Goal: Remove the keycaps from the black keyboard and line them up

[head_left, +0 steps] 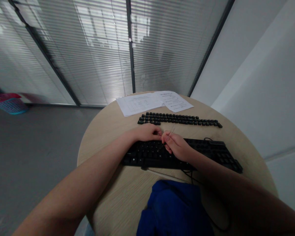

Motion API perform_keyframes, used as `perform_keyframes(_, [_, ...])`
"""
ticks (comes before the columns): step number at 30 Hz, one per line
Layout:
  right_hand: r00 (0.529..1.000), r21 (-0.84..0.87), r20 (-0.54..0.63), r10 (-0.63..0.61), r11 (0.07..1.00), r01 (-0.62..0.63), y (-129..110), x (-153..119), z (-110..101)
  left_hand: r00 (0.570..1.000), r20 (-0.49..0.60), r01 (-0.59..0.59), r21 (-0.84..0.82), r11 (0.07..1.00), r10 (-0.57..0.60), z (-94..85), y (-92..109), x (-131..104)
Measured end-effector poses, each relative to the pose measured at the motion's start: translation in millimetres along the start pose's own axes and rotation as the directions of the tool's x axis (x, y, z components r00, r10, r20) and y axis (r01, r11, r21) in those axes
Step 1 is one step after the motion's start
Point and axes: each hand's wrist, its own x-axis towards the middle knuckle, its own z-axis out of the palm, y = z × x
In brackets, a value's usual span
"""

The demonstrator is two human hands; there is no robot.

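Note:
A black keyboard lies on the round wooden table, with some of its keys off. Over its upper left part rests my left hand, its fingers curled together; whatever they hold, if anything, is too small to make out. My right hand is closed on a thin dark tool whose lower end points down at the keys. The fingertips of both hands are close together. Behind the keyboard, loose black keycaps stand in rows.
White printed papers lie at the back of the table. A black cable runs in front of the keyboard. Blue cloth shows at the near edge. On the floor at far left stands a blue and red basket.

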Motion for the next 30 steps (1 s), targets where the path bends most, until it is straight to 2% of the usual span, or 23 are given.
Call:
perform_keyframes(8, [0.999, -0.057, 0.039, -0.010, 0.998, 0.012, 2, -3, -1, 1.000, -0.005, 0.002, -0.002, 1.000, -0.002, 1.8, -2, 1])
perform_keyframes(13, [0.996, -0.135, 0.065, -0.053, 0.989, 0.061, 2, -4, -2, 1.000, 0.000, 0.004, -0.017, 1.000, -0.004, 1.1, -1, 0])
perform_keyframes(23, [0.984, -0.360, 0.124, -0.130, 0.918, 0.166, -14, -5, -2, 1.000, -0.016, -0.018, -0.034, 0.999, 0.017, 2.1, -4, 1])
perform_keyframes(30, [0.980, -0.373, 0.137, -0.144, 0.909, 0.185, -16, -3, -2, 0.999, -0.034, -0.013, -0.030, 0.999, 0.012, 2.1, -3, 1])
